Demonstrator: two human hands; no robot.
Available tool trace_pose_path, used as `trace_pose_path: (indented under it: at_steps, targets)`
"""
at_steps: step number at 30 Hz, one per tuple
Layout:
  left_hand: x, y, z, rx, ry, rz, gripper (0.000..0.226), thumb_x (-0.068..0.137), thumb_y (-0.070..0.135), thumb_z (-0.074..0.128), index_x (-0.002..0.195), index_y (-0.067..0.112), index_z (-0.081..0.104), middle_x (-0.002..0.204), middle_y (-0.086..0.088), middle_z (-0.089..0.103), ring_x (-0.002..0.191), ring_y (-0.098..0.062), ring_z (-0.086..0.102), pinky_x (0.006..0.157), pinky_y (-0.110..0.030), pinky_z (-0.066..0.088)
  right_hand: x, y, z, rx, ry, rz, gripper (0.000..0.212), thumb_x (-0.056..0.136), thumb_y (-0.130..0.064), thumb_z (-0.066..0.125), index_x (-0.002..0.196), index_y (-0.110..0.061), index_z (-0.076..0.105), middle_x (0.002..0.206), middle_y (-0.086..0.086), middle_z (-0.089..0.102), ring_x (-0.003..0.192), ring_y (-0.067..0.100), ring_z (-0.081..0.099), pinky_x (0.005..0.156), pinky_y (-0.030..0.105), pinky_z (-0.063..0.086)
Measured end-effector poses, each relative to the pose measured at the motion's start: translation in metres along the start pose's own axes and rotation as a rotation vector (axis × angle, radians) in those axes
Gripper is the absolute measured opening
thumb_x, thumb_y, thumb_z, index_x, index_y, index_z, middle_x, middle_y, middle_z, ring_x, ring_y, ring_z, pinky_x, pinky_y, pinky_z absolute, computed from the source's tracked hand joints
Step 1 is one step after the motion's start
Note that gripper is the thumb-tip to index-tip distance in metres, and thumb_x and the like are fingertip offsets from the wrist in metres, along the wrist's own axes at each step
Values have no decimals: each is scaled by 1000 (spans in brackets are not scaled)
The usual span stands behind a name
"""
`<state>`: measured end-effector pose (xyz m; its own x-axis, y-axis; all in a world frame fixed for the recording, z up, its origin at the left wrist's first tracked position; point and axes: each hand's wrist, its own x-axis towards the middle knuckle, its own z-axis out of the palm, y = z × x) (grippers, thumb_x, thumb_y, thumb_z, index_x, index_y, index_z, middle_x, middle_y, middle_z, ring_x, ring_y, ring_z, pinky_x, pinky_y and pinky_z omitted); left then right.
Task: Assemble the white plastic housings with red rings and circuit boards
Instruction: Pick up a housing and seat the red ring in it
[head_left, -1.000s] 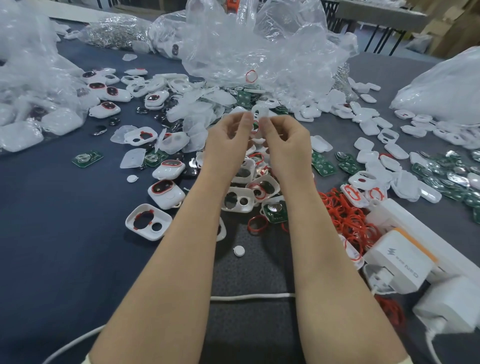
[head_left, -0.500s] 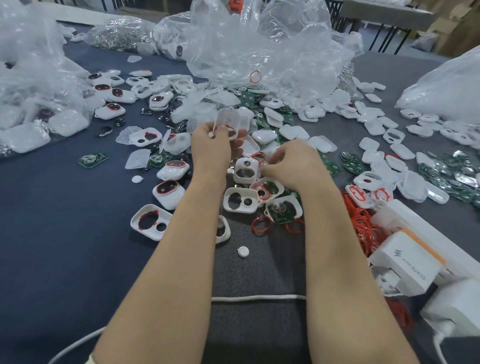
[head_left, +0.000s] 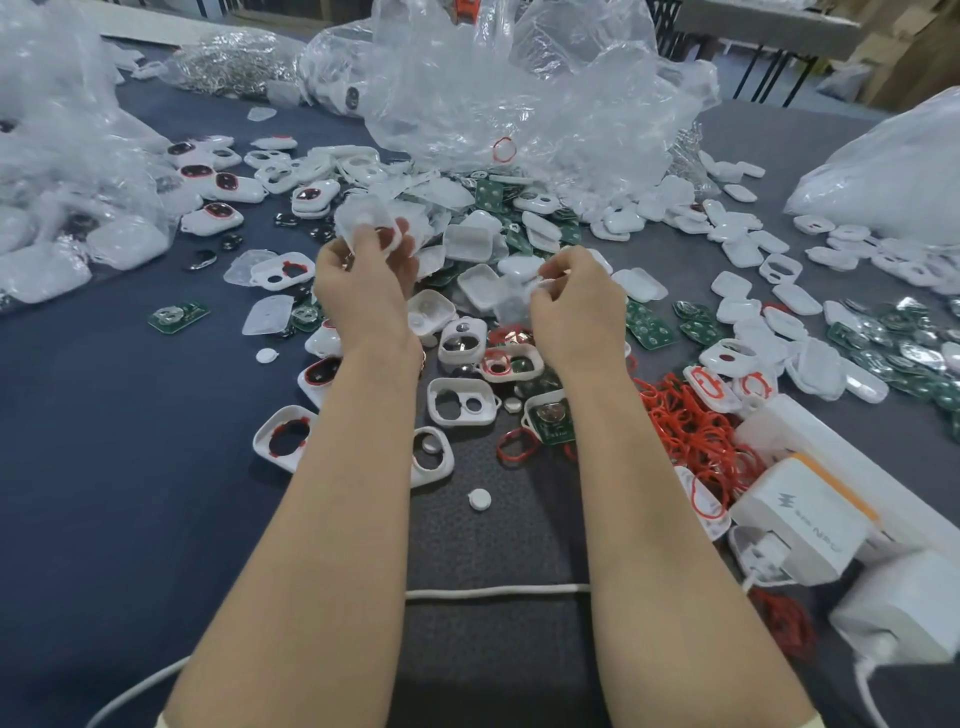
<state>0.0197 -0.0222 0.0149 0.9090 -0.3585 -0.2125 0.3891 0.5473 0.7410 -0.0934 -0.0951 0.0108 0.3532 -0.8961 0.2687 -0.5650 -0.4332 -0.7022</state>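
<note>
My left hand (head_left: 363, 280) holds a translucent white plastic cover (head_left: 363, 221) raised above the pile, fingers curled round its lower edge. My right hand (head_left: 576, 296) pinches a small white piece (head_left: 545, 285) over the heap of white housings (head_left: 478, 241). Below the hands lie open white housings (head_left: 460, 402), one with a green circuit board (head_left: 553, 423) in it. A loose red ring (head_left: 517, 447) lies beside that board, and a heap of red rings (head_left: 685, 421) sits to the right.
Crumpled clear plastic bags (head_left: 519, 93) stand at the back, left and right. Green boards (head_left: 883, 353) lie spread at right. White chargers (head_left: 800, 519) and a white cable (head_left: 493, 592) sit near the front right. Housings with red rings (head_left: 218, 182) rest at the left.
The hands, joined over the pile a second ago, have parted. My left hand moved left holding the translucent cover up; my right hand dropped to the pile and now pinches a small white piece.
</note>
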Motion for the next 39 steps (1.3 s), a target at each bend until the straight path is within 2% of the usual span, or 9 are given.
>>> trace_pose_path:
  at_steps: [6, 10, 15, 19, 22, 28, 31, 36, 39]
  targets:
    - [-1, 3, 0, 20, 45, 93, 15, 98, 20, 54, 83, 20, 52, 73, 6, 62, 62, -5, 62, 59, -19, 50, -7, -16, -1, 90, 65, -210, 22, 88, -7, 56, 109, -11, 63, 106, 5, 63, 85, 14, 52, 78, 21, 41]
    - [3, 12, -1, -35, 83, 152, 16, 98, 17, 55, 82, 17, 52, 73, 3, 60, 55, -4, 59, 55, -19, 48, -22, -31, 7, 37, -310, -372, 10, 85, -21, 67, 92, -15, 70, 87, -5, 66, 74, 6, 52, 71, 19, 41]
    - [8, 13, -5, -55, 136, 163, 16, 98, 15, 54, 83, 12, 52, 74, 0, 59, 52, -5, 55, 54, -19, 47, -27, -37, 23, -411, -600, -473, 28, 84, -39, 68, 109, -27, 67, 108, 1, 52, 109, 25, 47, 89, 37, 40]
    - [8, 7, -4, -11, 80, 104, 11, 98, 14, 54, 87, 12, 53, 74, 0, 60, 51, -3, 56, 55, -18, 49, -26, -35, 28, -359, -438, -494, 19, 90, -29, 61, 105, -22, 70, 108, 6, 62, 104, 27, 54, 86, 36, 39]
    - [5, 0, -1, 72, -8, 46, 12, 97, 12, 56, 85, 14, 54, 74, 1, 63, 53, -3, 60, 55, -16, 50, -18, -28, 16, 115, -256, -298, 10, 89, -16, 64, 92, -10, 71, 81, 4, 66, 77, 18, 59, 73, 26, 43]
    - [-8, -15, 4, 291, -286, -10, 6, 96, 11, 56, 92, 11, 60, 83, -2, 69, 66, -8, 69, 68, -22, 56, -3, -14, -4, 868, -217, 100, 14, 95, -1, 53, 98, -9, 65, 77, 0, 71, 65, 6, 66, 68, 18, 54]
    - [-11, -19, 6, 375, -356, -4, 15, 98, 12, 52, 87, 15, 62, 84, -3, 71, 68, -7, 69, 73, -22, 57, -2, -12, -3, 825, -113, 99, 14, 94, -4, 57, 89, -15, 65, 77, 0, 71, 71, 10, 67, 68, 20, 54]
    - [-13, -25, 8, 436, -450, 8, 16, 99, 14, 50, 100, 10, 66, 92, -4, 74, 87, -14, 72, 78, -22, 56, -8, -11, 4, 283, 247, -154, 11, 89, -13, 63, 96, -7, 70, 88, 4, 69, 80, 14, 62, 77, 24, 48]
    - [-15, -27, 10, 429, -478, 8, 16, 99, 11, 50, 102, 7, 65, 91, -4, 73, 85, -13, 71, 78, -22, 55, -8, -11, 9, 152, 272, -219, 14, 90, -16, 63, 98, -7, 68, 98, 7, 64, 92, 22, 58, 78, 26, 43]
